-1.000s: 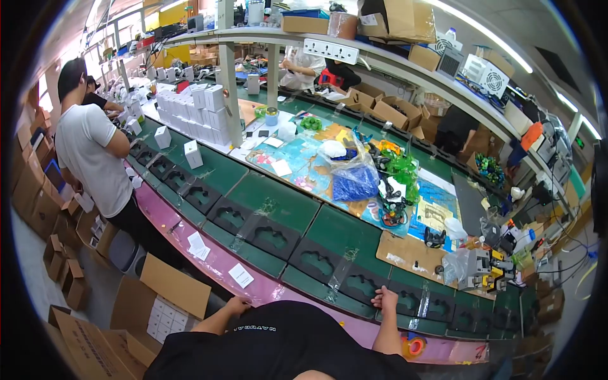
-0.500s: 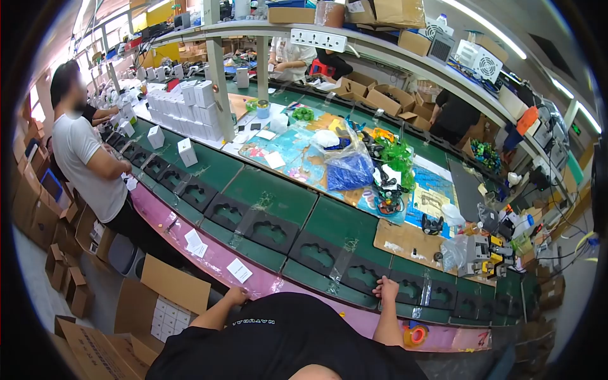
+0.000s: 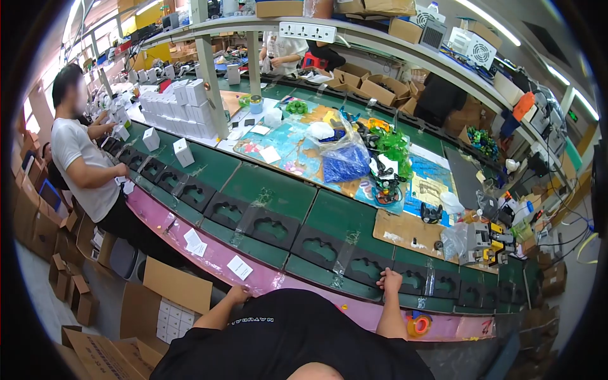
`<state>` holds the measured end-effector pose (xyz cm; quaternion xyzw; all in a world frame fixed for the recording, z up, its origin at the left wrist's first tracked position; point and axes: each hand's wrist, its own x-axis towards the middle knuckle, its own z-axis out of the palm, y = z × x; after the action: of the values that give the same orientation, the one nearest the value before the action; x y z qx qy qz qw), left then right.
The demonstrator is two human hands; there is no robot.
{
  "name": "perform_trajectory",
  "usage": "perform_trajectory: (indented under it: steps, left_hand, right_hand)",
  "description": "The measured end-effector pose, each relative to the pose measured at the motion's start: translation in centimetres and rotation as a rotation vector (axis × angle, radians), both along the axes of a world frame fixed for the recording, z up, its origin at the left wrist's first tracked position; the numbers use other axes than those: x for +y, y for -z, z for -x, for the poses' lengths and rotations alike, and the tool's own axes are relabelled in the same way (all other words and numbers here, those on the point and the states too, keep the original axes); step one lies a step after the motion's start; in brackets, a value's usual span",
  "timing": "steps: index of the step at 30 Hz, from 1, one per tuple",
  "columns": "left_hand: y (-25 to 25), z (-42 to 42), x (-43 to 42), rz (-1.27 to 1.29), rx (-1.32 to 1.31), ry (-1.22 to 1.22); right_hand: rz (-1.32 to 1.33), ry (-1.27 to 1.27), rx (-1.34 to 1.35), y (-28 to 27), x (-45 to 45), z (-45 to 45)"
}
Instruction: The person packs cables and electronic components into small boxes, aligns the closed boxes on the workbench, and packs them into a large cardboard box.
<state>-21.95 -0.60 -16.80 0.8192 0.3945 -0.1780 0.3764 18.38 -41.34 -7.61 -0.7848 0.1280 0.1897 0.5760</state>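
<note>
My left hand (image 3: 238,295) rests at the near edge of the pink ledge (image 3: 291,292), its fingers loosely curled with no object showing in them. A white printed card (image 3: 240,267) lies just beyond it. My right hand (image 3: 390,280) is over the green conveyor belt, fingers curled in, beside a black foam insert (image 3: 364,268) with a shaped cutout. Whether its fingertips touch that insert I cannot tell. Nothing shows in this hand. More foam inserts, such as one further left (image 3: 316,251), stand in a row along the belt.
An orange tape roll (image 3: 418,325) sits on the ledge at right. Several white boxes (image 3: 183,152) stand on the belt and the table behind. An open carton (image 3: 177,285) of small white boxes is at lower left. A co-worker (image 3: 79,152) stands at left. Overhead runs a shelf (image 3: 373,39).
The view has shifted slightly. My right hand's fingers are curled more closely at the foam insert. My left hand stays by the ledge. The co-worker at left has moved their head and arms.
</note>
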Motion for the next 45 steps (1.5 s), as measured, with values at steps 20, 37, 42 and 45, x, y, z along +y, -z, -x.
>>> perform_trajectory:
  steps: [20, 37, 42, 45]
  left_hand:
    - [-2.3, -0.2, -1.0, 0.016, -0.053, -0.046]
    - [-1.0, 0.0, -0.2, -0.007, -0.023, 0.029]
    - [-1.5, 0.0, -0.2, 0.014, -0.028, 0.009]
    - [-1.7, 0.0, -0.4, -0.004, -0.035, 0.009]
  right_hand:
    - [0.127, 0.055, -0.062, -0.2, -0.6, -0.1]
    - [0.235, 0.126, -0.086, 0.5, -1.6, -0.2]
    - [0.305, 0.098, -0.141, 0.2, -1.6, 0.0]
    - [0.348, 0.104, -0.136, -0.6, -1.5, 0.3]
